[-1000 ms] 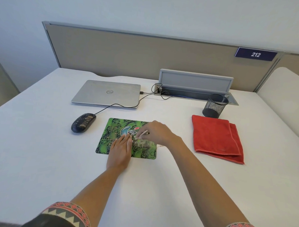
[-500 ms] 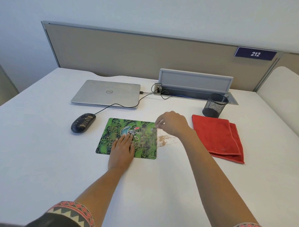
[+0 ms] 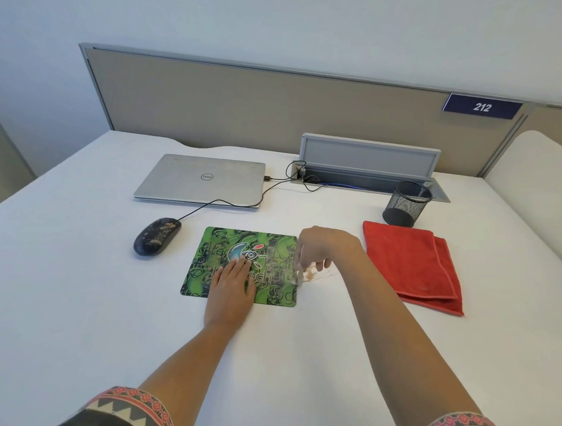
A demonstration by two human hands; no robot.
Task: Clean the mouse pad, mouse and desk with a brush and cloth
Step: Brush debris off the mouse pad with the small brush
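Note:
A green patterned mouse pad (image 3: 218,248) lies on the white desk (image 3: 76,300). My left hand (image 3: 231,288) presses flat on its lower middle. My right hand (image 3: 323,250) hovers at the pad's right edge, gripping a small pale brush (image 3: 297,278) that is blurred, its tip at the pad's edge. Brownish dust (image 3: 312,274) lies on the desk just right of the pad. A dark mouse (image 3: 156,236) speckled with dust sits left of the pad. A folded red cloth (image 3: 412,267) lies to the right.
A shut silver laptop (image 3: 200,180) sits behind the pad, with the mouse cable running to it. A black mesh pen cup (image 3: 405,203) stands behind the cloth. A grey cable box (image 3: 369,162) with its lid up lies along the beige partition.
My right hand swept the brush from the pad's middle to its right edge, and dust now lies on the desk there. My left hand stayed flat on the pad.

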